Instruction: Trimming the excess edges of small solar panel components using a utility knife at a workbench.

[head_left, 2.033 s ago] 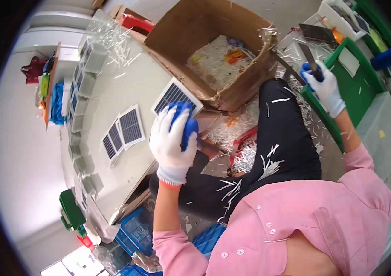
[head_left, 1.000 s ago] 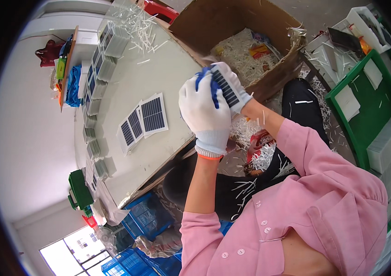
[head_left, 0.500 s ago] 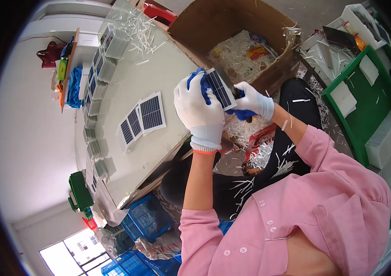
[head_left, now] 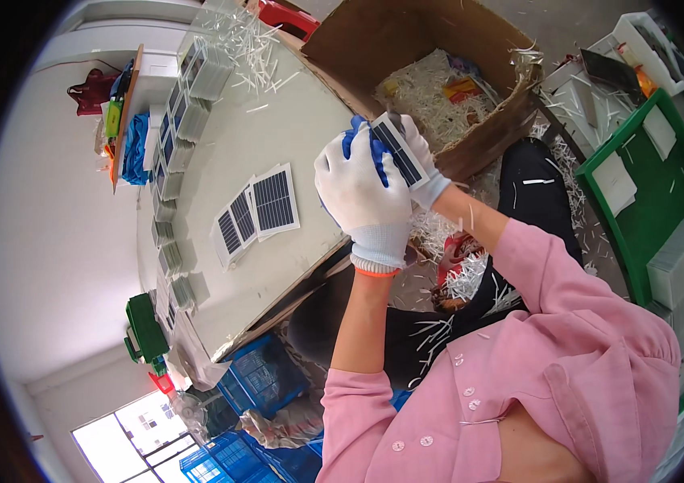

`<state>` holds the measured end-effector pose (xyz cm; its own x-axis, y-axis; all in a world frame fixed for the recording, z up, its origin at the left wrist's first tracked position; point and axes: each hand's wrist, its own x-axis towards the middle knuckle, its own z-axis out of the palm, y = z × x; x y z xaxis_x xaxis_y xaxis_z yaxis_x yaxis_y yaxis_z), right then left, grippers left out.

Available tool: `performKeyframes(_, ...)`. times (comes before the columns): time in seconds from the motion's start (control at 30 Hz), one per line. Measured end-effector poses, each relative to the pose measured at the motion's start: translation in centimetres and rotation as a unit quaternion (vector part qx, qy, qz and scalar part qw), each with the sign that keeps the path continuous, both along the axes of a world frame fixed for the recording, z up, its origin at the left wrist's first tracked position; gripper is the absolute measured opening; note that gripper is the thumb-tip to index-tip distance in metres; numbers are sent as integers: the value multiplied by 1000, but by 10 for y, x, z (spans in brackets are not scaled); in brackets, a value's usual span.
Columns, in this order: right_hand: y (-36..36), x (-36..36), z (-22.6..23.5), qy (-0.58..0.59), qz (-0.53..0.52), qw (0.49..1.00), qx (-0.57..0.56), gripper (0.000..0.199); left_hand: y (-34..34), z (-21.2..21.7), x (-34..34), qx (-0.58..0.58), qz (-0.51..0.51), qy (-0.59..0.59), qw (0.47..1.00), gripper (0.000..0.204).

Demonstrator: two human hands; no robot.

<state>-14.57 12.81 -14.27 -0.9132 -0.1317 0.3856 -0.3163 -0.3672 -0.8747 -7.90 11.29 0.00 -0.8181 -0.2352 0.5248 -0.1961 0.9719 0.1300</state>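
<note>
My left hand (head_left: 364, 181), in a white glove with blue-coated fingers, grips a small dark solar panel (head_left: 400, 151) with pale edges and thin light lines. The panel is tilted, above the table's right edge. Behind it is my right hand (head_left: 424, 161), also gloved, its fingers mostly hidden by the panel. A dark-handled tool was visible in that hand a moment earlier; now just a dark bit shows by the panel's upper end. On the table to the left, a few similar solar panels (head_left: 274, 201) lie overlapping in a fan.
Stacks of panels (head_left: 194, 121) line the far left of the pale table (head_left: 237, 145). White strips (head_left: 245, 52) are heaped at its far end. A cardboard box (head_left: 430, 32) with strips stands ahead. Right is a green tray (head_left: 615, 233); lower left, blue crates (head_left: 265, 374).
My right hand has moved left, behind the panel, and its tool has gone mostly out of sight. My left hand and the panel have shifted slightly right and down in the picture.
</note>
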Motion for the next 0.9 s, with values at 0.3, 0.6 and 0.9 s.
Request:
performKeyframes(0.3, 73, 4, 11, -181, 324, 928, 26, 21, -27, 10, 18, 36, -7, -62, 997, 45)
performKeyframes(0.6, 109, 27, 37, -250, 461, 843, 124, 14, -16, -6, 6, 59, -33, 10, 998, 39)
performKeyframes(0.9, 69, 51, 14, -79, 84, 991, 70, 35, -4, -3, 3, 17, 3, 9, 1000, 39)
